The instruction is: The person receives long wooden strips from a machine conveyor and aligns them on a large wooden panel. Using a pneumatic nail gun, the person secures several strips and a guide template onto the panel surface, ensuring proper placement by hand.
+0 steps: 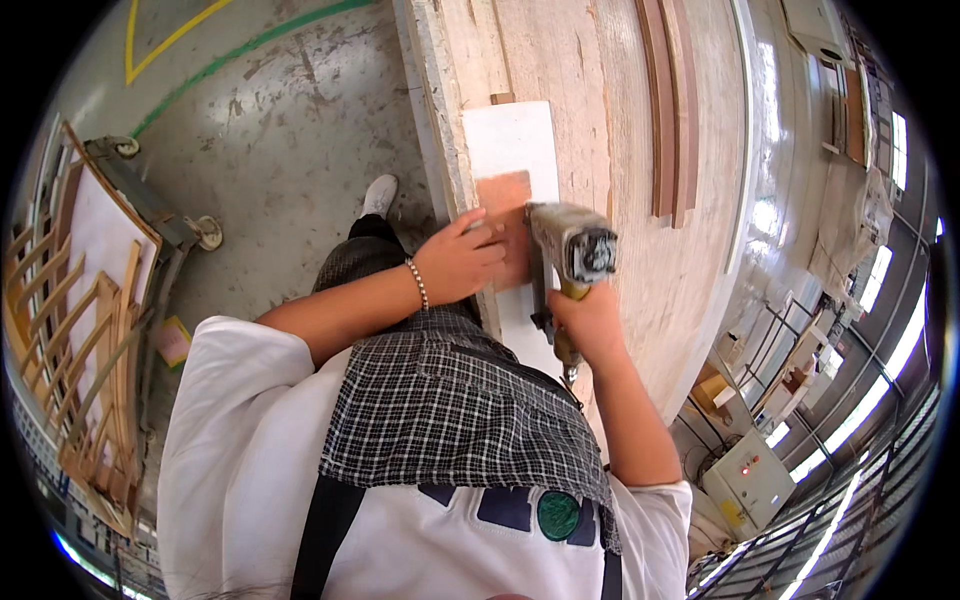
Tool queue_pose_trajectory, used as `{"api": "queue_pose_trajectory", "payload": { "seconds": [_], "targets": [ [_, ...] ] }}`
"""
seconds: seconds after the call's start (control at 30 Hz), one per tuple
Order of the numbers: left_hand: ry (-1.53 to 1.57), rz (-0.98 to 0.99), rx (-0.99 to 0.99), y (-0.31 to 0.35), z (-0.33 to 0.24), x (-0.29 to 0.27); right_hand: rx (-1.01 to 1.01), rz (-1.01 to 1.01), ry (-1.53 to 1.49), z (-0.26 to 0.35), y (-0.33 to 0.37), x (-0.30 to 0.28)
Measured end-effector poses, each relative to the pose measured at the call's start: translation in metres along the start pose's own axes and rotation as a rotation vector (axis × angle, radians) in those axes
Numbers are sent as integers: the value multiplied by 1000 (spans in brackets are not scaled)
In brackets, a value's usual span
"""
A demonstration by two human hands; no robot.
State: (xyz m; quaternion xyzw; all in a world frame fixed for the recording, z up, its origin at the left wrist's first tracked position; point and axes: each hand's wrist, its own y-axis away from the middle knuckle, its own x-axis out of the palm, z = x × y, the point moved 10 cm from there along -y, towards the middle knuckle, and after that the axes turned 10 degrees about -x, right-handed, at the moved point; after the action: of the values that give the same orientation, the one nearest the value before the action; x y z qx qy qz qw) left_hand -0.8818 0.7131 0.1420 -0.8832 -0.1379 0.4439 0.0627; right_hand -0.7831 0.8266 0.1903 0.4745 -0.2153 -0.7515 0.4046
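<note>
My right hand [590, 318] is wrapped round the grip of a nail gun [568, 232], an air tool with a scuffed grey body and a yellowish handle. Its nose is over the right edge of a reddish-brown wooden piece [506, 188]. That piece lies across a white board [512, 128], which runs along the near-left edge of the workbench. Resting on the brown piece is my left hand [460, 262], fingers apart and slightly bent, just left of the tool. A beaded bracelet circles the left wrist. The tool hides the spot under its nose.
The wooden workbench [585, 110] stretches away ahead, with long brown strips [668, 110] on its right side. A small wood block [502, 98] touches the white board's far end. At left stands a wheeled cart [185, 235] near a wooden rack [85, 330]. A control box [748, 480] is at lower right.
</note>
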Motion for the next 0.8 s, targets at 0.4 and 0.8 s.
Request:
{"api": "queue_pose_trajectory", "payload": {
  "seconds": [0.4,0.8],
  "targets": [
    [28,5,42,21,-43,22,8,11,-34,-40,31,0],
    [22,12,71,45,-95,48,-39,11,-48,-96,64,2]
  ]
}}
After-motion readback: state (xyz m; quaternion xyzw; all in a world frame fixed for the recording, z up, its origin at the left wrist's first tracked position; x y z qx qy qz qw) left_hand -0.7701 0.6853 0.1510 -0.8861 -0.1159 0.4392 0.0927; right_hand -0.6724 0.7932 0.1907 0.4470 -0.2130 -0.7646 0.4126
